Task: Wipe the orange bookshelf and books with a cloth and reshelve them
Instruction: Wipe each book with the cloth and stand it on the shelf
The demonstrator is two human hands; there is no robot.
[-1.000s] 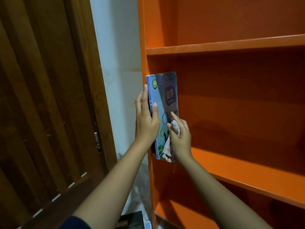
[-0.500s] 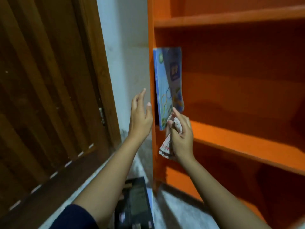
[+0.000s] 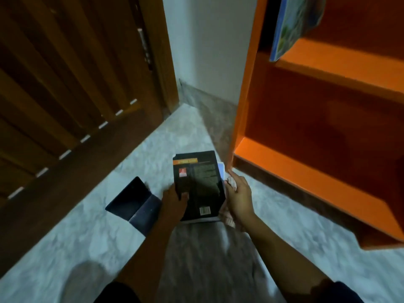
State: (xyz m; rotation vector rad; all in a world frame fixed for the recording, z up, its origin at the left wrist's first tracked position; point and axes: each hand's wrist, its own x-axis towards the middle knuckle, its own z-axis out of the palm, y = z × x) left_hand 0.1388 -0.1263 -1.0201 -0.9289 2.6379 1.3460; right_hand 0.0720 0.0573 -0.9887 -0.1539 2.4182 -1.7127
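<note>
wooden door [image 3: 65, 84]: dark brown, slatted, fills the left side of the view, with a hinge visible at its right edge.

floor [image 3: 91, 232]: pale marbled stone, running from the door across to the shelf unit, with a darker band down the middle. the lower part is blurred.

orange bookshelf [image 3: 306, 171]: stands on the floor at the right. two shelf boards and the left side panel are visible, and the lower compartments show bare orange boards.

wall [image 3: 207, 51]: plain white strip between the door frame and the bookshelf, with a stone skirting at its foot.

blue book [image 3: 293, 29]: upright on the upper visible shelf, against the left side panel. its lower corner sits at the front edge of the board. the cover print is too blurred to read.

black book [image 3: 197, 184]: low over the floor, just in front of the bookshelf's bottom left corner, back cover up. an orange strip runs across the top and a barcode label sits near the bottom. the text cannot be read.

dark folder [image 3: 133, 202]: lies open on the floor, just left of the black book, by the left forearm.

left hand [image 3: 175, 202]: grips the left edge of the black book, thumb laid on the cover.

right hand [image 3: 239, 197]: at the right edge of the black book, fingers curled round the cloth [image 3: 229, 218]. whether it also grips the book cannot be told.

cloth: pale, patterned, bunched, showing above and below the right hand.

pale book [image 3: 221, 169]: only a corner shows from under the black book's right edge.
</note>
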